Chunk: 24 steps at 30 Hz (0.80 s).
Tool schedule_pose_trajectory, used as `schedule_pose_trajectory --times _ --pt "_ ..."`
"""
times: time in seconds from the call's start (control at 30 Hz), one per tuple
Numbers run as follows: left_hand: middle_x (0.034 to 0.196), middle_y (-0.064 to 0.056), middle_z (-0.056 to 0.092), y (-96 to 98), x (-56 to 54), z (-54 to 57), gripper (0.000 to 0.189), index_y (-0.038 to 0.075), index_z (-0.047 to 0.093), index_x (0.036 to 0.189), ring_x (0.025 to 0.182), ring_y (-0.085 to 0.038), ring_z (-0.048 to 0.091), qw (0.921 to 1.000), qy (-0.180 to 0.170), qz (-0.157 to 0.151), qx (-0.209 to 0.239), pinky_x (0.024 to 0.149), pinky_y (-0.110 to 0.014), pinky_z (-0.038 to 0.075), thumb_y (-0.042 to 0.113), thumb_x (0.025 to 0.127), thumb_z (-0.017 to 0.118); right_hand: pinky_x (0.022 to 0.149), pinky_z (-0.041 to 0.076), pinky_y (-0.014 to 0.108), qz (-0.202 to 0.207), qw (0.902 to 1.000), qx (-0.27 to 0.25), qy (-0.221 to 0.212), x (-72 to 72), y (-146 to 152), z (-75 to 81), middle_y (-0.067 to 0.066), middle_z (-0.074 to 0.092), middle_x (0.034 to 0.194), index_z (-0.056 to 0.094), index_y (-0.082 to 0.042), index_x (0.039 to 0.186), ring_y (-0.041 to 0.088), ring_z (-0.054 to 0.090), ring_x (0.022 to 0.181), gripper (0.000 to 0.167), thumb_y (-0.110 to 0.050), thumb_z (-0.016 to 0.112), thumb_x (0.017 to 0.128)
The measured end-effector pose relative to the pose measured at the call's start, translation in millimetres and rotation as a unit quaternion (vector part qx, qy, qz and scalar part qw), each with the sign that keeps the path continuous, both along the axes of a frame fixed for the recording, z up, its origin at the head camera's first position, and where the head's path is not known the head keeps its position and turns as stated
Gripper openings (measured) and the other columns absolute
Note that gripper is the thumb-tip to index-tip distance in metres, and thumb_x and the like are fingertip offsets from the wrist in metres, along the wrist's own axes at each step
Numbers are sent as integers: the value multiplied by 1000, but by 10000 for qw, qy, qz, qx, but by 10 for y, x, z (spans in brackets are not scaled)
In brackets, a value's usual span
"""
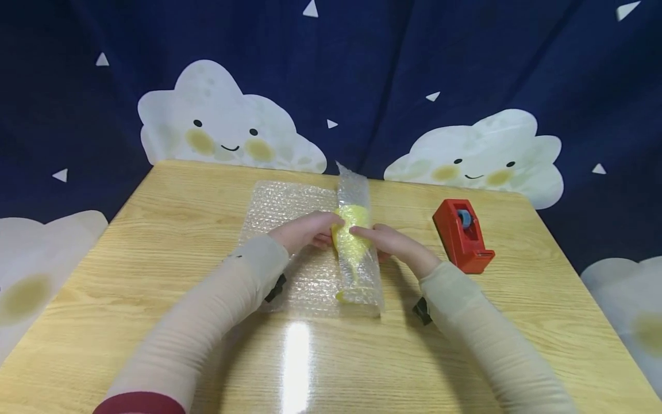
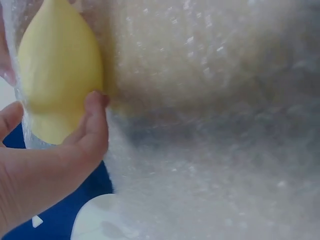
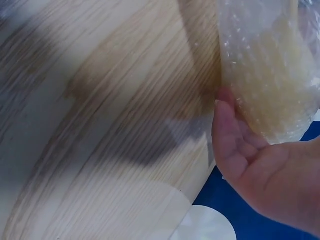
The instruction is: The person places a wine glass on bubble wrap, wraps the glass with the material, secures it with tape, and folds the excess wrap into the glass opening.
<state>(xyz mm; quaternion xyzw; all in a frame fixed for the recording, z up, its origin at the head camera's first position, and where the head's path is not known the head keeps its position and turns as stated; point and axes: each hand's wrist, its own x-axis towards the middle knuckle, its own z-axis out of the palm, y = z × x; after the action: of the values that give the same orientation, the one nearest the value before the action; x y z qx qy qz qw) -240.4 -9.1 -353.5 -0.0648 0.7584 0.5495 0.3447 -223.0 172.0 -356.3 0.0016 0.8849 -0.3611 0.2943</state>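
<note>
A yellow teardrop-shaped object (image 1: 354, 221) with a narrow neck lies folded under one side of a bubble wrap sheet (image 1: 289, 201). Its wide part faces the far table edge, and more yellow shows at the near end of the fold. In the left wrist view the yellow body (image 2: 62, 70) looks smooth. My left hand (image 1: 312, 227) grips its left side, fingertips right at its edge. From the other side my right hand (image 1: 389, 240) holds the wrapped bundle, thumb on top of the film. The right wrist view has my fingers curled against the wrapped end (image 3: 272, 95).
A red tape dispenser (image 1: 460, 238) with a blue-cored roll stands to the right on the wooden table (image 1: 362, 368). The unfolded part of the wrap spreads left of the bundle. Behind the table hangs a dark blue cloth (image 1: 357, 63) with white clouds.
</note>
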Motion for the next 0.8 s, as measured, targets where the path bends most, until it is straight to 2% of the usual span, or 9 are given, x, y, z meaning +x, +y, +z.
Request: schedule_pose_trajectory --times 0.07,0.13,0.23,0.57,0.7,0.8 --pt "126 -18 53 -4 4 35 58 7 40 138 91 -20 53 9999 15 -51 -114 97 -36 46 38 90 52 76 51 31 -37 10000 5 -5 9 -32 8 16 56 112 40 10 130 18 57 84 75 -54 44 92" --pt "125 -17 53 -8 2 41 62 7 38 139 94 -21 53 9997 37 -58 -224 97 -36 45 43 90 51 88 51 39 -38 10000 -14 -23 21 -56 20 25 41 137 28 13 138 28 54 110 82 -53 44 92" --pt "122 -15 54 -12 7 37 65 5 37 140 96 -21 53 9995 82 -21 -304 96 -36 46 46 91 51 96 47 46 -24 10000 7 -57 36 -66 32 30 28 146 20 15 140 39 42 127 87 -54 43 92" --pt "122 -14 58 -12 15 0 59 6 43 137 88 -18 54 9998 70 18 -211 97 -36 45 44 93 50 98 45 47 -36 10000 -36 -67 37 -42 33 32 24 147 16 16 141 42 39 129 93 -57 45 90" --pt "127 -16 56 -43 5 -13 61 6 39 140 101 -23 57 9998 5 -67 -163 99 -36 44 44 94 50 96 47 46 -10 9999 -101 -60 45 -37 12 31 26 146 16 15 141 39 42 127 94 -59 45 90" --pt "132 -17 53 -76 -2 -3 62 6 36 141 113 -27 54 9998 34 -130 -174 101 -38 43 44 94 50 86 51 39 49 9998 -179 -17 40 -45 1 25 46 132 33 11 135 29 55 109 84 -59 45 90"
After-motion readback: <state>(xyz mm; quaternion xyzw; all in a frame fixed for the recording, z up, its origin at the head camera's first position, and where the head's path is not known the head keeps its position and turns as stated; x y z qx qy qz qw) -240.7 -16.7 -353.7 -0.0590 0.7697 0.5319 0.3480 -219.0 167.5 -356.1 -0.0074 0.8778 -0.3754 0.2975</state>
